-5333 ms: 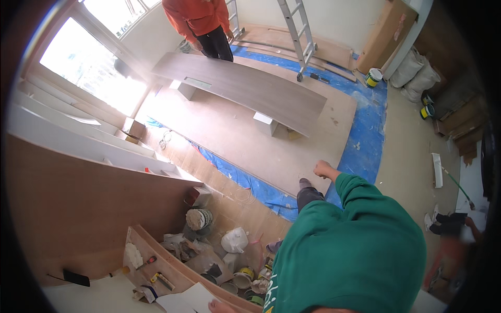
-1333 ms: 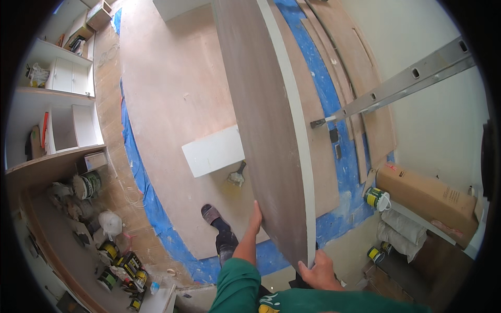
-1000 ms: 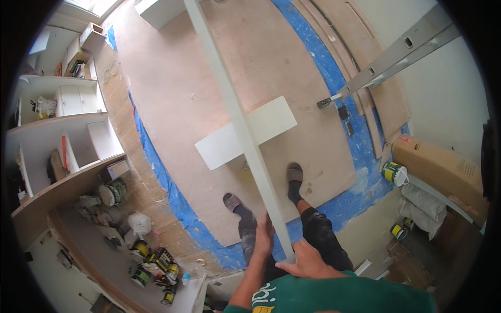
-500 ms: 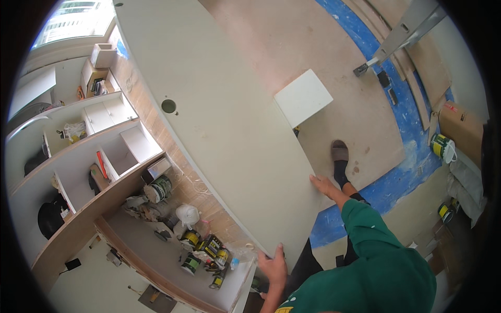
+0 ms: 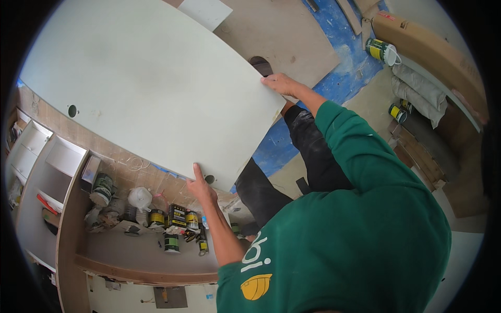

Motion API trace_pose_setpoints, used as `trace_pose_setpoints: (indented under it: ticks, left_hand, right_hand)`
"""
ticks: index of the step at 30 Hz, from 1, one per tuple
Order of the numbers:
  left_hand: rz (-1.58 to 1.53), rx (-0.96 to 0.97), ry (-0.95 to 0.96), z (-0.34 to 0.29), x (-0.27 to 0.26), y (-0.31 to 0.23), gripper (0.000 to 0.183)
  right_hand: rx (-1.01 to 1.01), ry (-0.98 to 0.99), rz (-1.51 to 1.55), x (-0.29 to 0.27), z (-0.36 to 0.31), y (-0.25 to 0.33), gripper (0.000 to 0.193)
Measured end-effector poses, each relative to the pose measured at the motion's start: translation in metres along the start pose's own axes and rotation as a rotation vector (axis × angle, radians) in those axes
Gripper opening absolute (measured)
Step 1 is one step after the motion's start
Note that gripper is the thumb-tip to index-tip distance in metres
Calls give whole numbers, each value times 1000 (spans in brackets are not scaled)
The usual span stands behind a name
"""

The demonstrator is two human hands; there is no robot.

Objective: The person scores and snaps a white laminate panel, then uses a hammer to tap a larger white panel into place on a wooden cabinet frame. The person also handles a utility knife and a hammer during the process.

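A large pale panel (image 5: pixel 151 88) stretches from the upper left toward me, with a round hole (image 5: pixel 72 110) near its left edge and another at its near corner. My left hand (image 5: pixel 202 188) grips the left edge beside that near hole, thumb on top and fingers hidden underneath. On the opposite edge my right hand (image 5: pixel 282 85) has its thumb over the top, its other fingers mostly out of sight below. My legs in dark trousers (image 5: pixel 318 151) stand at the panel's near end. A dark slipper (image 5: pixel 261 65) shows just past the right edge.
Paint cans (image 5: pixel 171 242), bags and tubs crowd a low open cabinet (image 5: pixel 130 261) on the left. A white box (image 5: pixel 206 13) stands beyond the panel. Blue floor covering (image 5: pixel 318 99) borders a brown sheet. To the right are a long carton (image 5: pixel 422 47), another can (image 5: pixel 382 51) and grey sacks (image 5: pixel 422 91).
The panel's near end now sits higher in view, with its near corner hole showing. Both hands keep hold of its edges. My view has turned, shifting the cabinet and cans leftward.
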State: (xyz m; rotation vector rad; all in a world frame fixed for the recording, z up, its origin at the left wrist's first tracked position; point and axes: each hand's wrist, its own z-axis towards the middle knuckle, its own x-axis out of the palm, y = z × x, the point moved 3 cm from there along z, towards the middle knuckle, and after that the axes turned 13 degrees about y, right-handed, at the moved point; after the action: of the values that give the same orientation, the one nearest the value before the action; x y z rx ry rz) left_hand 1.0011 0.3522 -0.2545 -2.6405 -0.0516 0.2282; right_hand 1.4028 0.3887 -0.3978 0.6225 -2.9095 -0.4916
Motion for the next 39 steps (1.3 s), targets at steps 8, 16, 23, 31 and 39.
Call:
trace_pose_setpoints:
  ticks: [8,16,23,31,39]
  left_hand:
    - [-65,-265,143,127,45,84,60]
    - [-24,-155,77,145,69,88,71]
    - [10,-244,49,28,-4,113,59]
    - [-235,-366,-194,-215,-75,168,40]
    - [-140,-221,-23,-255,-96,196,46]
  right_hand:
    - [38,-3,-369,-66,18,-18,62]
    - [-105,-174,-233,-69,4,-17,58]
    - [-31,-311,-261,-31,-83,-29,48]
    - [-143,-79,-449,-21,-187,35,40]
    - [-207,-343,10,-14,-260,37,30]
